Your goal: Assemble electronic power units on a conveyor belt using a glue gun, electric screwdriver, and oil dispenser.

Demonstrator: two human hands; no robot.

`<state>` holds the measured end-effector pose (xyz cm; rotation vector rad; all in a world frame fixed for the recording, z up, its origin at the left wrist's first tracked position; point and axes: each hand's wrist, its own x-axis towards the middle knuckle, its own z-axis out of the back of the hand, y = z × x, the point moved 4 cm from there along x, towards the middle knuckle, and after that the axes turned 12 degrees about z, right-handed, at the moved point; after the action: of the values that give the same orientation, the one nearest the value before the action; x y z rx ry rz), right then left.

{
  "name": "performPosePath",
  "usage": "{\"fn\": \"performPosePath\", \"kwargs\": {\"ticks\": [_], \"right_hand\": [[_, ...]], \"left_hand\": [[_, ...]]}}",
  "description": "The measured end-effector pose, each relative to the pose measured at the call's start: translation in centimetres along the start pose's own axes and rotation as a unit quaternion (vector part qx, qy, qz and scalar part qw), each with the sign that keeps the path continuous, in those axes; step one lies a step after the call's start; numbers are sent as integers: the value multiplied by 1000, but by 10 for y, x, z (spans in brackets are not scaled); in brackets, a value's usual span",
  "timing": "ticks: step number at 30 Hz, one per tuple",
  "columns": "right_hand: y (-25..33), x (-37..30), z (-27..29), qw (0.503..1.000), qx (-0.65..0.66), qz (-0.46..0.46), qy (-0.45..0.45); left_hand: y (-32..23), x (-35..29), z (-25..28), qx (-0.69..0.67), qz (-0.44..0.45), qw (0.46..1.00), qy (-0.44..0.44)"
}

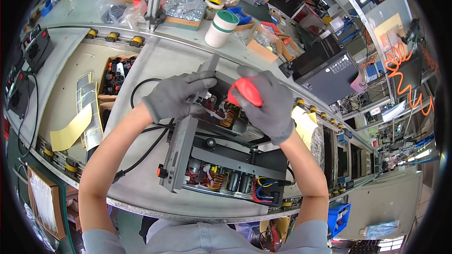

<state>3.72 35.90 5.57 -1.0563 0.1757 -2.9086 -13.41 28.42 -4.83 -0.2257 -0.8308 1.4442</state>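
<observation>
Two dark grey electrical units stand open side by side on the bench, with copper coils and wires showing inside. At the farther unit (pixel 249 132), my gloved left hand (pixel 181 93) grips the upright grey end panel (pixel 209 64), fingers and thumb bent around its edge. My gloved right hand (pixel 272 106) is closed around a red-handled tool (pixel 246 92) above that unit's insides. The tool's working end is hidden. Closer to me, the nearer unit (pixel 235 160) has black cylinders, yellow and blue wires, and an orange-red knob (pixel 162 171) on its end panel; neither hand touches it.
Black cables (pixel 146 153) run left of the units. Yellow paper (pixel 73 129) and a box of small black parts (pixel 117 76) lie further left. Beyond the bench rail stand a white tub with a green lid (pixel 221 29) and a black case (pixel 325 73).
</observation>
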Motion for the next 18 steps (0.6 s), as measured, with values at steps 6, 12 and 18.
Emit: {"fn": "performPosePath", "kwargs": {"ticks": [6,12,18], "right_hand": [[8,14,-28,995,-31,31,84],[7,16,-44,991,-42,46,119],[7,14,-54,990,-45,36,132]], "left_hand": [[-1,-2,2,17,20,1000,1],[-1,-3,7,19,25,999,12],[7,-4,-4,23,30,999,-7]]}}
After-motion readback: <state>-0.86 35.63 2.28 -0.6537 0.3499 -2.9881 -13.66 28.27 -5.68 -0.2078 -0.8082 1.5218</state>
